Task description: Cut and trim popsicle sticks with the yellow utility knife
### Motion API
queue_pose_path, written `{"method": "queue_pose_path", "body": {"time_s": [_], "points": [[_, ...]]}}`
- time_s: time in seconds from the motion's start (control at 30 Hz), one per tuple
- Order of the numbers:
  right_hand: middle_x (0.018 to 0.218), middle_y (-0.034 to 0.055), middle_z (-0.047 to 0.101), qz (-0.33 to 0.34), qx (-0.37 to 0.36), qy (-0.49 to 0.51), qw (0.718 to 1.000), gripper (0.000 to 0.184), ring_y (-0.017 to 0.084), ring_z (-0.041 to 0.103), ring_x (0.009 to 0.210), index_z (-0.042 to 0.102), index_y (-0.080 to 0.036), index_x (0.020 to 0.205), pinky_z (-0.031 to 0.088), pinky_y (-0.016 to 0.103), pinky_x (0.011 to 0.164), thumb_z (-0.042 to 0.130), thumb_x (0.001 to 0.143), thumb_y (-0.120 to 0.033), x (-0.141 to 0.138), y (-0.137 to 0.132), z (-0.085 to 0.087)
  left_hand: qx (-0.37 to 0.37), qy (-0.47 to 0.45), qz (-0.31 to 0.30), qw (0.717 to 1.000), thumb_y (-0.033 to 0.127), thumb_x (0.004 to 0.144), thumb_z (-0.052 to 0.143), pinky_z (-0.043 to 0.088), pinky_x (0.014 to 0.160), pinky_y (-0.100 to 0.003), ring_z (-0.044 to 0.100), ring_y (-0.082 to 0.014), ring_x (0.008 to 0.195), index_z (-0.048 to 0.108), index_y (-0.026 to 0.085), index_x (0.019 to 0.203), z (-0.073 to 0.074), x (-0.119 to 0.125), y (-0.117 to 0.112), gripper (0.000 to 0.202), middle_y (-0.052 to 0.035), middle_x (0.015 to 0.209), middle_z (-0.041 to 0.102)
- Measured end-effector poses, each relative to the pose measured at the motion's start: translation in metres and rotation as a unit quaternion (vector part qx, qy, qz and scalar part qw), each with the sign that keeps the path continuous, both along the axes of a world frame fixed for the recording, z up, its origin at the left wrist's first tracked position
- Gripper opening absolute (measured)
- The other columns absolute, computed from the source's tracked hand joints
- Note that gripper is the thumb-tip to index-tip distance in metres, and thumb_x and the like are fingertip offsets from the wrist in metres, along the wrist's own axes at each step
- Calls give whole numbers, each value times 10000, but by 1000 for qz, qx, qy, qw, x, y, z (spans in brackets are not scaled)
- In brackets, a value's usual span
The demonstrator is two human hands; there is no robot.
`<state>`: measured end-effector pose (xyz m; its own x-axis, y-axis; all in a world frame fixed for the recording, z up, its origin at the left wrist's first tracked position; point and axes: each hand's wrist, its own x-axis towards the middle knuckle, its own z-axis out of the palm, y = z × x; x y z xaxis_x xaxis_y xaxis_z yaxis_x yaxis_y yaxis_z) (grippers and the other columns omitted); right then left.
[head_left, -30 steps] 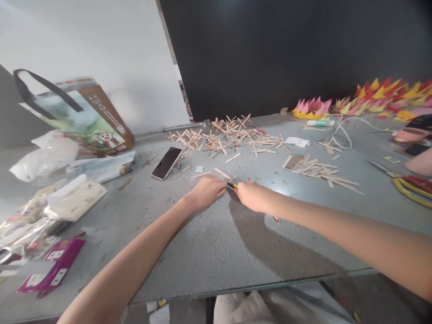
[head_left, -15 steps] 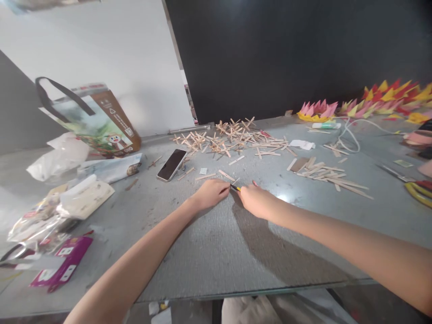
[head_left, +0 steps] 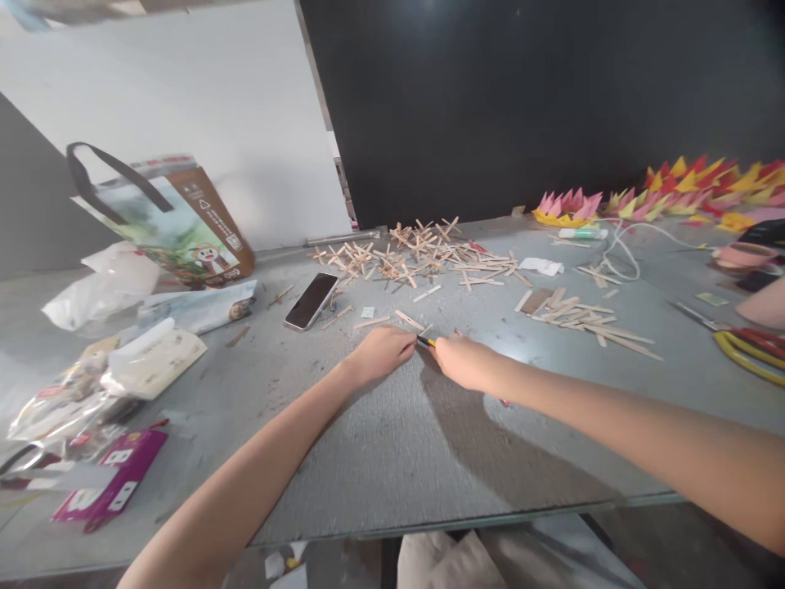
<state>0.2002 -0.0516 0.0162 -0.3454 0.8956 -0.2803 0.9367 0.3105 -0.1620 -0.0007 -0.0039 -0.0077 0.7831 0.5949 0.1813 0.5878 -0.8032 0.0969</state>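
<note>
A person's right hand closes around a slim black-and-yellow tool (pen or cutter, the view cannot settle which) at a gray worktable. The tool's dark end meets the fingers of the left hand, which is curled low over the tabletop; whether it pins anything beneath cannot be told. The work at the fingertips looks unfinished, with no result of it visible between the hands.

Just beyond the left hand's knuckles lies a flat wooden craft stick, unheld, with a second craft stick to its left. Farther back spreads a heap of crossed craft sticks, which suggests a good share is already done, though whether the crosses are joined is too small to see. Well to the right of the right hand, loose craft sticks lie flat, apparently those left to handle. A smartphone rests left of the sticks; red-and-yellow-handled scissors lie at far right.
</note>
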Motion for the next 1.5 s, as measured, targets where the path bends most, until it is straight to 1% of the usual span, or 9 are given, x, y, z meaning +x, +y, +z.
{"method": "queue_pose_path", "body": {"time_s": [0.1,0.3,0.47,0.73,0.97,1.07,1.2,1.37,1.5], "points": [[960,225,768,-1,-8,10,1000,301,258,777,845,723,-84,1112,497,365,896,437,1032,-136,1,-5,-2,-3,-4,11,1000,191,1020,469,408,702,-300,614,-185,713,645,187,799,-1,0,-2,282,-38,759,674],[524,102,648,-35,-42,44,998,562,181,582,360,702,-87,917,445,288,542,255,1105,-371,4,-3,7,-18,-51,73,996,268,1069,410,434,751,-299,640,-202,788,652,182,879,-5,-2,-8,320,-58,835,694],[851,152,746,-50,37,92,994,361,187,688,629,572,-98,1179,358,259,579,316,1101,-340,3,-7,10,-79,-148,136,976,318,1075,402,360,650,-280,578,-176,689,572,205,831,-6,-6,-9,318,-13,749,629],[639,-24,591,-41,60,255,964,276,135,485,477,500,-173,1237,206,258,522,343,1099,-353,23,11,11,-137,-308,226,914,391,1061,404,294,604,-269,408,-137,595,456,215,748,1,12,-3,364,46,614,435],[550,-89,452,-31,77,362,928,381,156,479,476,524,-198,1268,248,245,520,373,1069,-486,45,35,7,-165,-378,270,870,462,1022,420,268,599,-262,372,-127,587,405,216,713,5,32,1,395,56,597,398],[574,-95,399,-55,109,449,885,436,146,438,507,580,-201,1182,283,240,538,453,1013,-582,52,56,3,-172,-407,268,856,486,1007,424,275,600,-254,387,-128,600,384,219,706,9,45,5,405,52,605,408],[645,-62,444,-104,147,543,820,488,149,433,590,640,-179,1043,333,246,575,571,917,-646,60,84,-2,-178,-402,247,864,491,1005,438,264,594,-254,363,-124,606,389,213,705,10,60,11,411,52,607,382],[585,-58,400,-123,87,545,825,498,133,359,549,618,-181,803,296,255,535,627,854,-677,64,93,-16,-221,-428,228,846,532,1005,430,277,585,-259,370,-123,594,399,212,702,-4,71,14,442,46,607,389],[622,-51,417,-94,81,547,828,487,126,367,586,555,-192,734,310,243,554,639,865,-654,60,86,-24,-260,-514,238,782,614,982,471,285,553,-240,343,-103,559,372,220,715,-15,72,15,487,64,600,356]]}}
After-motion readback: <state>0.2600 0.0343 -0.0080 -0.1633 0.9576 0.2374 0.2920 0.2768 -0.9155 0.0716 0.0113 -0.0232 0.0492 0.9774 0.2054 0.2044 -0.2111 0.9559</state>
